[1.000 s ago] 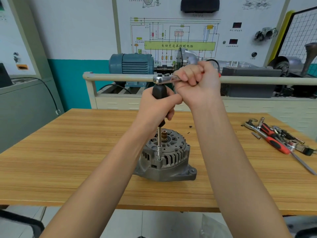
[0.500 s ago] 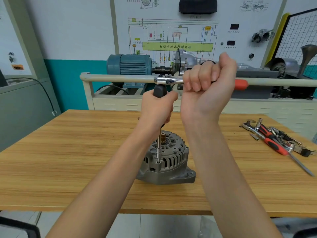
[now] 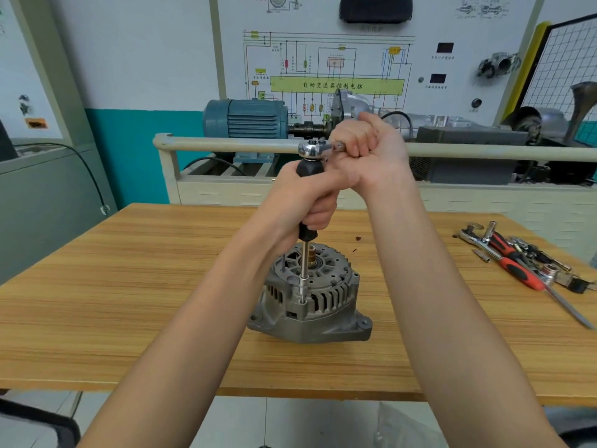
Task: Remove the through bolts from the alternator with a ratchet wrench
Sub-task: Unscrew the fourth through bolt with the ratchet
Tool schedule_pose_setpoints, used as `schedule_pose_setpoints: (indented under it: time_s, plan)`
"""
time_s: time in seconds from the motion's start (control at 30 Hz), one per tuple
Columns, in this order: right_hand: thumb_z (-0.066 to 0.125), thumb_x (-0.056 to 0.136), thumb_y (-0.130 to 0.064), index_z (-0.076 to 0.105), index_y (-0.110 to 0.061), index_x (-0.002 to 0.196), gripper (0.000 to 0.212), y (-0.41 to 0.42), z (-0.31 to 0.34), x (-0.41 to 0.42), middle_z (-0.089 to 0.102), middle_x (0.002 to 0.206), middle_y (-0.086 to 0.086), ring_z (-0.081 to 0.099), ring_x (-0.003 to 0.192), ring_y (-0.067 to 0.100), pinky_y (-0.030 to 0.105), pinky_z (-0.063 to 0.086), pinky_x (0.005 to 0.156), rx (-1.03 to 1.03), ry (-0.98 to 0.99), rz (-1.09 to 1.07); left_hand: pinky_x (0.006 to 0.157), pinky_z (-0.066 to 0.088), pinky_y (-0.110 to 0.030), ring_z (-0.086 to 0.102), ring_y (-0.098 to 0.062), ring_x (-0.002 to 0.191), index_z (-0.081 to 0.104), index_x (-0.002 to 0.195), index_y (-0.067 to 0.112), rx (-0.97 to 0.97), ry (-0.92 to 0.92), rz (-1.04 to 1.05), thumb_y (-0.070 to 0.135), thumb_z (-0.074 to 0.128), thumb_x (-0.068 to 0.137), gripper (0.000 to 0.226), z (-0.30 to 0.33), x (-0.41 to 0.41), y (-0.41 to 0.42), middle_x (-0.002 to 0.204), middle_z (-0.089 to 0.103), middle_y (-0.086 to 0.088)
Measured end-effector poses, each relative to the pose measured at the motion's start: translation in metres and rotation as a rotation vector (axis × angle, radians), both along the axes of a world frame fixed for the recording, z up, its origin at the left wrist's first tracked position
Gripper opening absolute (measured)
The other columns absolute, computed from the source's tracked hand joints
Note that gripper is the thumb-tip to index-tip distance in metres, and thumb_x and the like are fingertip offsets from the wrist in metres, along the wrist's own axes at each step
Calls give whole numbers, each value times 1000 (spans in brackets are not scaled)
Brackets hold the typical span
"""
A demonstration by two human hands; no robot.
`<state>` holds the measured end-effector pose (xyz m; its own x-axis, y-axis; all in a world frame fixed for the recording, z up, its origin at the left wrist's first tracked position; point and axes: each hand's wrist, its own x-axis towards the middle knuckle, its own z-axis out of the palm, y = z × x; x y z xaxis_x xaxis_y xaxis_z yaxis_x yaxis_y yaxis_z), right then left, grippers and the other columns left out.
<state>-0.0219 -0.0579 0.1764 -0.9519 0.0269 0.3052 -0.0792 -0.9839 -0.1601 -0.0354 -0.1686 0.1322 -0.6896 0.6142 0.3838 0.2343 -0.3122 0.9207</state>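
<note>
Our left hand (image 3: 303,202) wraps the driver (image 3: 309,169); right hand (image 3: 368,147) fists the ratchet (image 3: 311,148) above the alternator (image 3: 310,295): heavy, rigid, likely stable unheld.

Light wooden tabletop (image 3: 129,302) spreads under and around both hands. Well right of the right hand, near the table's far right edge: a loose heap of metal hand tools (image 3: 529,257), among them a red-and-black-handled screwdriver (image 3: 517,268) with its blade pointing toward the near edge. Beyond the hands: a pale horizontal rail (image 3: 226,145). Behind it, left of the hands, a blue-grey electric motor (image 3: 245,118). Above, a white wall panel with a coloured wiring diagram (image 3: 326,69). Far left, a grey cabinet (image 3: 48,195) with a black cable.
</note>
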Motion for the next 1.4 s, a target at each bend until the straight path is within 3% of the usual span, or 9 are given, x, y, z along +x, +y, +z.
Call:
schedule_pose_setpoints:
  time_s: [0.17, 0.37, 0.47, 0.6, 0.73, 0.87, 0.97, 1.23, 1.4]
  plan:
    - [32, 100, -19, 28, -18, 38, 63, -11, -3, 14, 19, 34, -5, 17, 28, 10, 20, 18, 32, 67, 97, -321, 37, 16, -16, 16, -8, 32, 31, 47, 23, 61, -64, 207, -5, 51, 85, 51, -1, 1, 1, 39, 24, 7]
    - [31, 102, -18, 27, -17, 47, 55, -38, -15, 38, 20, 38, -4, 14, 36, 12, 23, 18, 41, 184, 327, -711, 38, 20, -16, 20, -12, 37, 33, 54, 18, 87, -54, 484, -3, 57, 78, 39, -3, 4, 12, 48, 27, -1]
    - [31, 103, -19, 29, -18, 45, 58, -31, -11, 37, 19, 37, -5, 14, 35, 11, 22, 18, 39, 163, 277, -653, 38, 22, -19, 23, -11, 36, 36, 52, 19, 64, -11, 406, -4, 59, 78, 42, -4, 3, 8, 45, 30, 2]
    - [32, 100, -17, 27, -17, 42, 58, -9, -3, 24, 18, 35, -5, 15, 28, 10, 19, 17, 33, 46, 82, -395, 43, 31, -22, 34, -15, 39, 48, 46, 22, 58, 54, 76, 4, 64, 76, 38, -2, 0, -3, 44, 41, 2]
    - [33, 100, -17, 29, -14, 39, 61, 6, 0, 7, 21, 33, -4, 21, 25, 11, 18, 21, 29, 7, -34, -94, 38, 19, -16, 21, -7, 31, 38, 46, 22, 10, -13, -114, 9, 60, 77, 40, 0, -2, -4, 39, 29, 7]
    - [50, 93, -16, 35, -14, 54, 42, 9, -4, 3, 31, 39, -6, 32, 29, 9, 17, 30, 34, -56, -66, -211, 37, 16, -15, 18, -6, 33, 35, 47, 23, 32, -34, -53, 1, 55, 89, 52, -2, -4, -1, 40, 26, 8]
    - [49, 92, -18, 32, -19, 57, 39, 11, -9, 12, 29, 40, -7, 28, 30, 7, 16, 26, 34, -167, 51, -300, 37, 18, -16, 17, -7, 34, 33, 50, 22, 54, -26, 39, -2, 53, 90, 50, -4, -3, 3, 42, 25, 7]
    - [39, 97, -12, 30, -21, 37, 61, -19, -2, 43, 19, 38, -6, 18, 34, 11, 23, 22, 39, 166, 192, -823, 39, 21, -16, 22, -10, 36, 34, 56, 19, 82, -31, 390, 0, 58, 82, 40, -7, 1, 13, 43, 30, 7]
    - [39, 95, -9, 28, -22, 38, 60, -13, 4, 35, 18, 38, -7, 15, 34, 10, 22, 20, 37, 180, 144, -749, 41, 22, -20, 24, -11, 38, 37, 56, 17, 68, 15, 200, -2, 59, 85, 41, -6, -4, 0, 43, 32, 5]
